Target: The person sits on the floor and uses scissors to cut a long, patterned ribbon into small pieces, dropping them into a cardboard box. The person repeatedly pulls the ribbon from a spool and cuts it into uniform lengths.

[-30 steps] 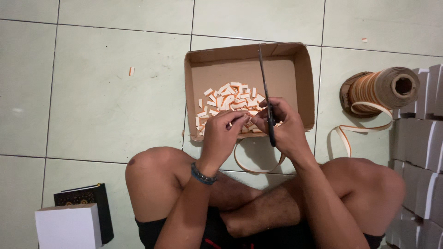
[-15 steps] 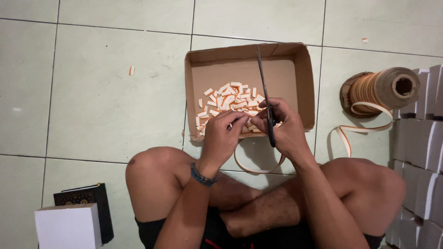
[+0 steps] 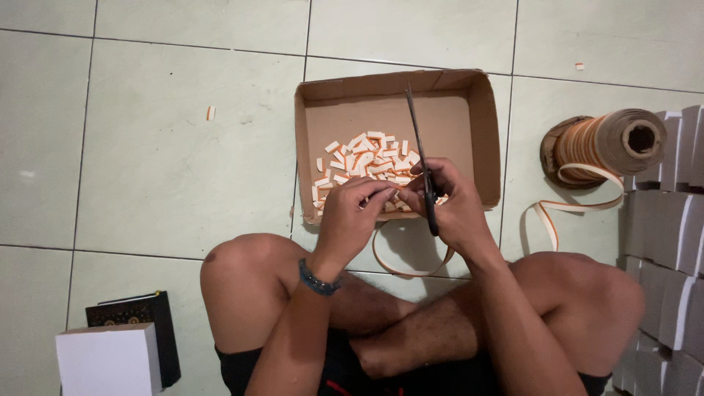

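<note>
I sit cross-legged on a tiled floor. My right hand (image 3: 453, 204) is closed on black scissors (image 3: 419, 150), whose long blades point away over a shallow cardboard box (image 3: 484, 132). My left hand (image 3: 356, 213), with a dark bracelet on the wrist, pinches the end of an orange and white ribbon strip (image 3: 390, 260) just left of the blades, at the box's near edge. Several small cut ribbon pieces (image 3: 363, 158) lie heaped in the box. The strip loops under my hands and runs right to a ribbon spool (image 3: 605, 147).
A stack of white boxes (image 3: 667, 220) stands along the right edge. A white box (image 3: 110, 359) and a black box (image 3: 139, 323) sit at the lower left. Two stray ribbon bits (image 3: 211, 113) lie on the tiles.
</note>
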